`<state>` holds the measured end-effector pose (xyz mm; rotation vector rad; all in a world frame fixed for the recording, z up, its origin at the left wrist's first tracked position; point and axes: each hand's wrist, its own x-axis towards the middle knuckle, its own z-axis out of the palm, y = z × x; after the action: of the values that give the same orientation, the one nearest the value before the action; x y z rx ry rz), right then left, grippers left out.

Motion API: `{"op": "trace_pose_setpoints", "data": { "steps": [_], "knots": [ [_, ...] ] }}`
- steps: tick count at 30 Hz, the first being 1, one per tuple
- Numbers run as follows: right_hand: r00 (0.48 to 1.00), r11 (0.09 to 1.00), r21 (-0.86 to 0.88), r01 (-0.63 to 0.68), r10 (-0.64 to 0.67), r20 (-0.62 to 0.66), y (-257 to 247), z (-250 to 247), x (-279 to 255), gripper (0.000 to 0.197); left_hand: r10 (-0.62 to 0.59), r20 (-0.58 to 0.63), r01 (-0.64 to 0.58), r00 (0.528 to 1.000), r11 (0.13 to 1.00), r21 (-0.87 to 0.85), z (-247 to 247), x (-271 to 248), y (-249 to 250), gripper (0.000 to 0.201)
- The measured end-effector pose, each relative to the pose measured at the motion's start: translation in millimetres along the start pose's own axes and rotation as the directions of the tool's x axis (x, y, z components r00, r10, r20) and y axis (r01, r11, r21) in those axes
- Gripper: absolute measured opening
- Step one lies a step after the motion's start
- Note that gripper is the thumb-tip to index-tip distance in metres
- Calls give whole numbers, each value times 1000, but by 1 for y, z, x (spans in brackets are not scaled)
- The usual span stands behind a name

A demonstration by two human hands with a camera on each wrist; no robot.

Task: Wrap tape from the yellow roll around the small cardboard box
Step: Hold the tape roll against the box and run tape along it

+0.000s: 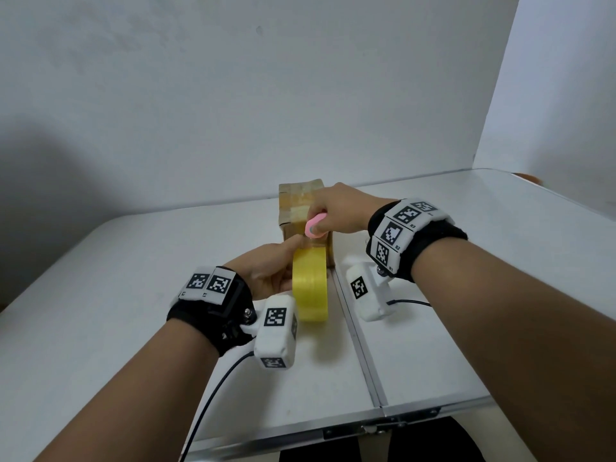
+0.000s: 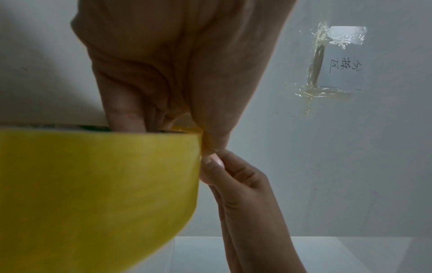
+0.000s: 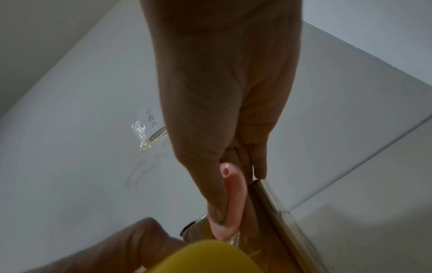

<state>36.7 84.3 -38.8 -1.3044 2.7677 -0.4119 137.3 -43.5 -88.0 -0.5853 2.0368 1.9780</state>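
Yellow roll stands on edge w/ the left hand curled round it, fingers hooked into the core, just in front of the small cardboard box. Box sits upright near the back edge of the tabletop, beside the centre seam, its faces already glossy w/ tape layers. Right hand is clamped on a small pink cutter, held at the box's near top edge, right where a short strip runs from roll to box. Both hands close together, nearly touching there.

Step in hand looks like cutting the strip free, so wrapping seems mostly done. To do it well: keep the roll pulled back so the strip stays taut, w/ the left thumb clear of the blade path. Run the cutter straight across the full tape width, close to the box, in one pass. Slack tape will likely bunch or tear ragged. Blade itself isn't visible, so can't tell if it's on the tape yet. Afterwards, press the loose end flat onto the cardboard.
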Motion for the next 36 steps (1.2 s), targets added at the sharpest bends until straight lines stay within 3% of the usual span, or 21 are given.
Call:
{"op": "trace_pose_setpoints", "data": {
  "steps": [7, 15, 25, 30, 32, 36],
  "knots": [
    [998, 998, 37, -47, 46, 36, 0, -8, 1, 29, 31, 30, -28, 999, 994, -102, 6, 0, -2, 42],
    [995, 998, -47, -41, 45, 90, -8, -9, 6, 32, -5, 30, 13, 1000, 969, -245, 10, -3, 1, 32],
    [992, 990, -133, -55, 69, 106, -20, -3, 8, 27, 10, -7, -12, 1000, 959, -283, 14, -3, 1, 29],
    [990, 973, -223, -58, 85, 113, -29, 3, 11, 12, 20, -27, -27, 999, 961, -276, 15, -3, 1, 27],
    [995, 978, -200, -60, 76, 69, -30, 2, 10, 20, 16, -35, -25, 999, 959, -281, 15, -3, 1, 28],
    [987, 950, -311, -31, 78, 141, -33, -2, 6, 20, 6, -22, -12, 1000, 955, -295, 14, -2, 1, 32]
  ]
}}
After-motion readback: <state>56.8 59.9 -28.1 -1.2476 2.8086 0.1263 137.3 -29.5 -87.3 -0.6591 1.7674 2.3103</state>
